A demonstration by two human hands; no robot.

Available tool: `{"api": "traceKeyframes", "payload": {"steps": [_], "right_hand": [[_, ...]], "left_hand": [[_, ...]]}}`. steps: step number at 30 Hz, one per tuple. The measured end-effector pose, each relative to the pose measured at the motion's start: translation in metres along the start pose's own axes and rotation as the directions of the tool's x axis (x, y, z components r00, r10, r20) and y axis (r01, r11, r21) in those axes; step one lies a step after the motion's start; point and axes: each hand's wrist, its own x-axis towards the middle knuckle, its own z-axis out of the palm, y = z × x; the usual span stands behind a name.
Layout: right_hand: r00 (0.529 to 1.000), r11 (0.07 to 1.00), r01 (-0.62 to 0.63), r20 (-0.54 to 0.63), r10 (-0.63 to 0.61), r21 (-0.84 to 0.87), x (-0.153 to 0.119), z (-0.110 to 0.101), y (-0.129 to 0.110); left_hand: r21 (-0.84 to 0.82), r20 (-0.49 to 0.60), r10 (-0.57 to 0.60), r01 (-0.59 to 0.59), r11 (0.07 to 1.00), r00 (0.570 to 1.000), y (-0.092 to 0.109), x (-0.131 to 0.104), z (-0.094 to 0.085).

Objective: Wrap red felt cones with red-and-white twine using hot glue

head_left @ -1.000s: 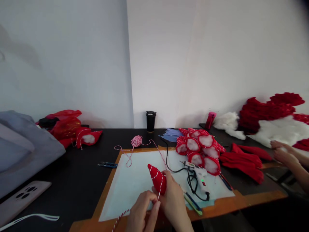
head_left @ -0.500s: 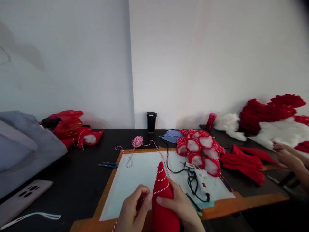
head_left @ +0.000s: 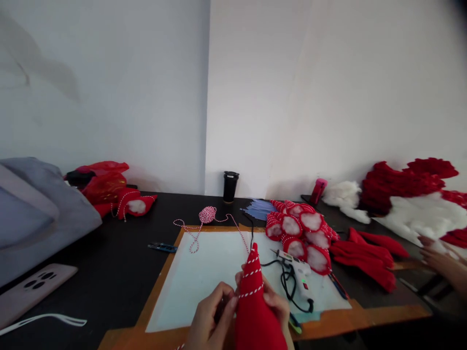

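Note:
A red cone-shaped felt hat [head_left: 255,316] stands point up at the bottom middle, with red-and-white twisted cord [head_left: 251,293] wound round its upper part in a spiral. My right hand [head_left: 278,302] wraps round the hat from behind and the right side. At its left edge my left hand [head_left: 214,316] pinches the cord between thumb and forefinger. From near the tip the cord runs back to a ball of cord [head_left: 207,214] on the table. The hat's lower end is cut off by the frame.
A glue gun [head_left: 297,272] with a black cable lies on the white sheet [head_left: 197,282]. Stuffed red cones [head_left: 292,226] are piled behind it. A cutter [head_left: 162,247], phone [head_left: 40,289] and black cup [head_left: 230,187] lie around. At right, another person's hand [head_left: 441,257] touches white stuffing.
The hat has moved slightly right and its wound side has turned in my hands. My right fingers have shifted round behind it. My left hand has moved a little right, still pinching the cord.

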Motion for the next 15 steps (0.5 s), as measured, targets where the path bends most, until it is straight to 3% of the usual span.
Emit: {"api": "traceKeyframes", "payload": {"steps": [4, 7, 9, 13, 15], "right_hand": [[0.993, 0.995, 0.08, -0.09, -0.075, 0.058, 0.005, 0.001, 0.004], [0.976, 0.994, 0.107, -0.192, -0.107, -0.01, 0.004, 0.006, 0.001], [0.976, 0.996, 0.084, -0.2, -0.09, -0.039, 0.002, 0.01, -0.004], [0.99, 0.997, 0.079, -0.12, -0.078, 0.007, -0.007, 0.015, -0.008], [0.979, 0.986, 0.122, -0.147, -0.138, -0.113, -0.012, 0.016, -0.007]], "left_hand": [[-0.018, -0.081, 0.05, -0.052, 0.999, 0.995, -0.004, -0.004, 0.014], [0.078, -0.184, 0.099, -0.085, 0.993, 0.978, -0.01, -0.004, 0.02], [0.153, -0.226, 0.144, -0.111, 0.982, 0.963, -0.014, -0.003, 0.021], [0.214, -0.193, 0.205, -0.163, 0.963, 0.96, -0.019, -0.001, 0.022], [0.229, -0.166, 0.212, -0.172, 0.958, 0.963, -0.02, 0.0, 0.022]]}}
